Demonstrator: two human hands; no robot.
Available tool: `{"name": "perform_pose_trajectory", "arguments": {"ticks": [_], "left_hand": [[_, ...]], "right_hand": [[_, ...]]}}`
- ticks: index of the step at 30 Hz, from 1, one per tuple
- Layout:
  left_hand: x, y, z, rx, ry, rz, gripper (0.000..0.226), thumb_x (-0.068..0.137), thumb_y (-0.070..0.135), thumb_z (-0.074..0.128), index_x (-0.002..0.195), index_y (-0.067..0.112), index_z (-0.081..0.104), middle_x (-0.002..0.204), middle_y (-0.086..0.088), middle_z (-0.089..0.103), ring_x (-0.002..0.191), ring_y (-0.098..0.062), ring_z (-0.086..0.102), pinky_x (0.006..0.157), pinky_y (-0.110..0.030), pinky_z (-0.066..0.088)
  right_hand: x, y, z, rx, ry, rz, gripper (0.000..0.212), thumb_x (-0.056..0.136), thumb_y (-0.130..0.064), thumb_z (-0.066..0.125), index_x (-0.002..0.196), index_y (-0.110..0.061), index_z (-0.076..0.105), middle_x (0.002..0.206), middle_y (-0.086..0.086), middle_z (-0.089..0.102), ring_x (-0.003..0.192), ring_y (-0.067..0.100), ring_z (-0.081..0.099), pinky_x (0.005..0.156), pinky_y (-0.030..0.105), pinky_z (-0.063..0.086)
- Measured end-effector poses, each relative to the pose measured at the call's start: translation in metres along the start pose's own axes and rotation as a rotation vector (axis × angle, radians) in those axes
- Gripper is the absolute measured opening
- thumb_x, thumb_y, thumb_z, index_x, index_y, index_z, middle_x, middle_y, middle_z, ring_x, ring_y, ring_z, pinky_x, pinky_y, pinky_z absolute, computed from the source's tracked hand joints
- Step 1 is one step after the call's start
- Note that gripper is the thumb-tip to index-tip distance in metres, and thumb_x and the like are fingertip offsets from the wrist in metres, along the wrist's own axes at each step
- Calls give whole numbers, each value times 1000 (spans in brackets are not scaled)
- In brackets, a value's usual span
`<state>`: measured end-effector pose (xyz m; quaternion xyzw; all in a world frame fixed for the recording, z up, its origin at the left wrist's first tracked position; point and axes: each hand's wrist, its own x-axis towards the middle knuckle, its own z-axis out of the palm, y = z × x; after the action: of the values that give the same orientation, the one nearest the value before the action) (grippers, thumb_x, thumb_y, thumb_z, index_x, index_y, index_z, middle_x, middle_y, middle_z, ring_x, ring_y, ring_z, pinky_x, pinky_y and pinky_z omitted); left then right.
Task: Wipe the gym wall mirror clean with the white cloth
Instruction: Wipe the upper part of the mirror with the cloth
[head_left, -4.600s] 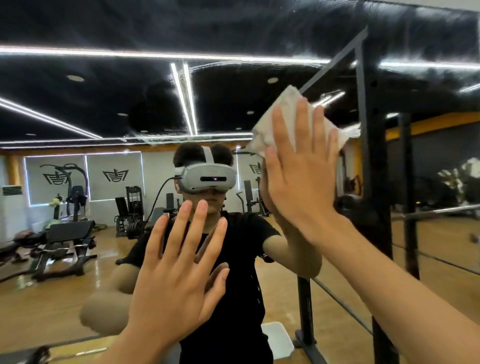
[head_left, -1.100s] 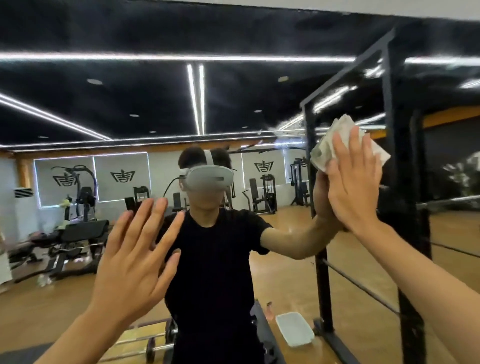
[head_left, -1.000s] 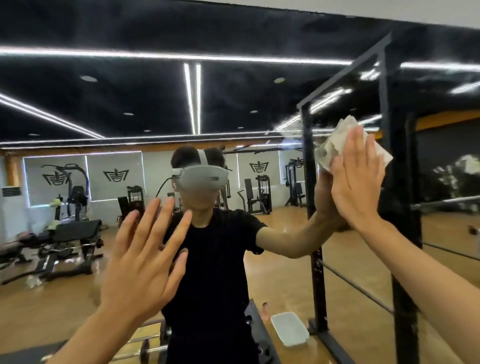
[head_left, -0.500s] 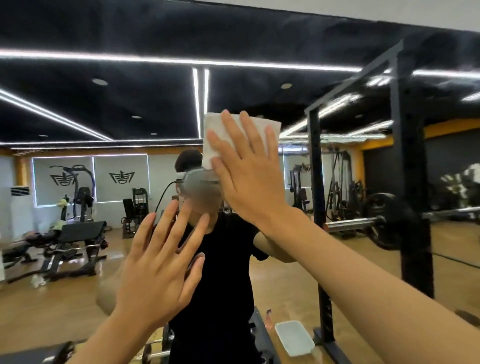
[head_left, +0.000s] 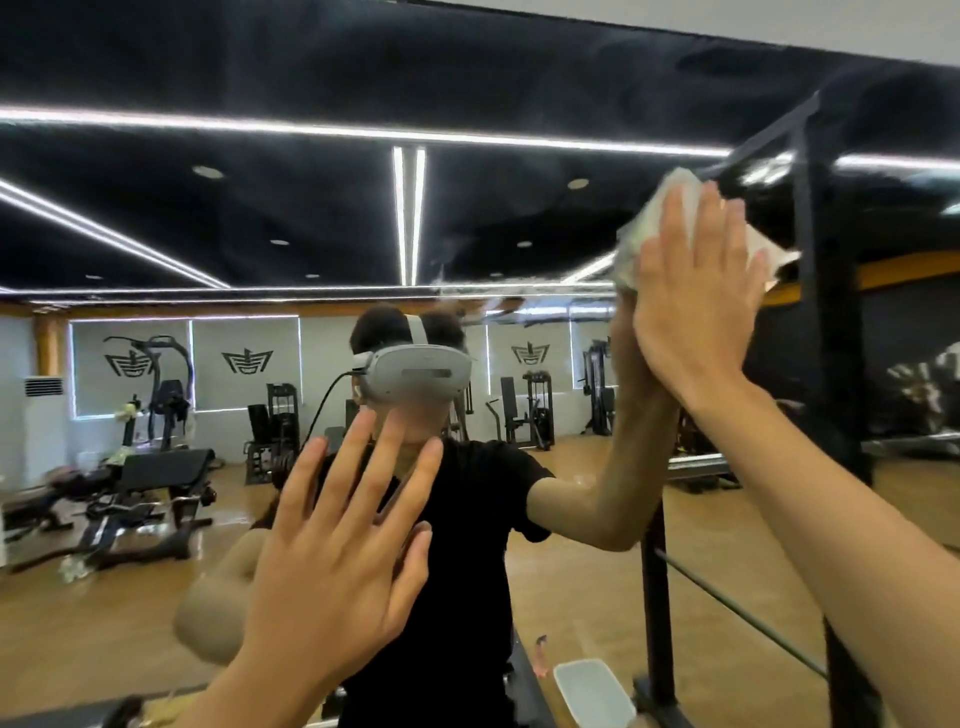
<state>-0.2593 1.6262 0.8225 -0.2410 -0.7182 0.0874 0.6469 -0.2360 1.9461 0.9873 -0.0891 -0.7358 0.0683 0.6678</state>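
head view, facing the large gym wall mirror (head_left: 311, 208).

- right hand (head_left: 696, 306): raised high at the right, fingers straight and close together, palm flat toward the glass. it presses the crumpled white cloth (head_left: 636, 244) against the mirror; nothing is pinched, the flat palm alone pins it.
- the cloth lies between that palm and the glass. its edges show past the fingertips at the top, past the thumb side at the left and past the little-finger side at the right. it is bunched with no clear long axis; the widest spread runs across the fingers, not along them.
- left hand (head_left: 337, 561): low and centre-left, fingers straight and fanned, holding nothing. it seems laid on the glass as a brace, though contact cannot be confirmed. it is well apart from the cloth, which lies up and to its right.
- a faint hazy streak (head_left: 467, 291) shows on the glass, left of the cloth and a little lower.
- a black steel rack upright (head_left: 831, 364) stands just right of the cloth hand.

judgement: the wipe is mid-stroke with much glass left. the right hand alone carries the cloth, so the next pass probably runs left toward the haze, with the palm kept flat so the cloth does not slip out.
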Motion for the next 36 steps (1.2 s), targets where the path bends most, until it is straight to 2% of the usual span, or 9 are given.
{"name": "perform_pose_trajectory", "arguments": {"ticks": [4, 8, 13, 16, 20, 24, 30, 34, 36], "left_hand": [[1, 1, -3, 4, -19, -10, 64, 106, 43, 37, 165, 18, 35, 174, -15, 22, 161, -35, 23, 126, -60, 23], [0, 0, -4, 3, -42, -4, 64, 107, 42, 36, 165, 17, 34, 174, -16, 22, 161, -36, 23, 125, -61, 25], [0, -2, -6, -18, -24, 2, 63, 107, 42, 36, 164, 15, 36, 174, -17, 23, 161, -35, 23, 127, -60, 22], [0, -2, -4, -11, -19, 6, 64, 105, 42, 39, 164, 15, 36, 174, -16, 22, 161, -36, 22, 127, -60, 21], [1, 1, -1, -13, -6, 0, 65, 105, 42, 39, 164, 16, 36, 174, -17, 23, 160, -36, 23, 126, -60, 22], [1, 1, -1, -10, -7, -1, 66, 105, 42, 41, 165, 16, 35, 174, -17, 20, 161, -36, 21, 127, -60, 22], [1, -4, -3, -22, -32, 1, 64, 108, 43, 35, 165, 15, 33, 175, -15, 18, 162, -33, 18, 128, -58, 20], [1, -5, -4, -27, -13, 20, 64, 107, 42, 37, 166, 14, 32, 174, -16, 20, 162, -35, 20, 127, -60, 22], [1, -3, -4, -27, 8, 10, 65, 106, 41, 38, 164, 13, 36, 174, -17, 22, 161, -36, 22, 126, -61, 23]], "right_hand": [[-4, -75, -7, 92, -25, -170, 63, 110, -50, 14, 168, -27, 12, 176, 8, 7, 162, 34, 2, 128, 64, 5], [-51, -134, 0, 76, -65, -399, 60, 111, -47, 18, 168, -29, 14, 176, 6, 7, 163, 31, 1, 129, 60, 0], [-70, -106, 1, 33, -139, -705, 59, 111, -48, 25, 168, -31, 19, 176, 6, 11, 163, 30, 4, 128, 62, 4], [-59, -37, -5, 8, -142, -608, 60, 111, -49, 22, 168, -30, 17, 177, 6, 8, 163, 28, 1, 128, 62, 5], [-48, 27, -16, 42, -132, -209, 61, 111, -50, 15, 169, -32, 11, 177, 4, 3, 163, 26, -4, 128, 63, 2], [-52, -31, -8, 95, -25, 137, 63, 109, -48, 13, 169, -29, 7, 177, 5, 1, 162, 29, -4, 128, 63, 3], [-102, -144, 5, 128, -103, -330, 59, 111, -46, 20, 168, -34, 12, 177, 6, 1, 163, 30, -5, 128, 62, -4], [-96, -77, 0, 63, -157, -583, 59, 112, -46, 25, 168, -34, 15, 177, 5, 2, 163, 28, -4, 128, 62, 2], [-90, -16, -4, 27, -158, -491, 58, 112, -47, 23, 168, -36, 13, 177, 3, 0, 163, 25, -7, 129, 61, 0]]}}
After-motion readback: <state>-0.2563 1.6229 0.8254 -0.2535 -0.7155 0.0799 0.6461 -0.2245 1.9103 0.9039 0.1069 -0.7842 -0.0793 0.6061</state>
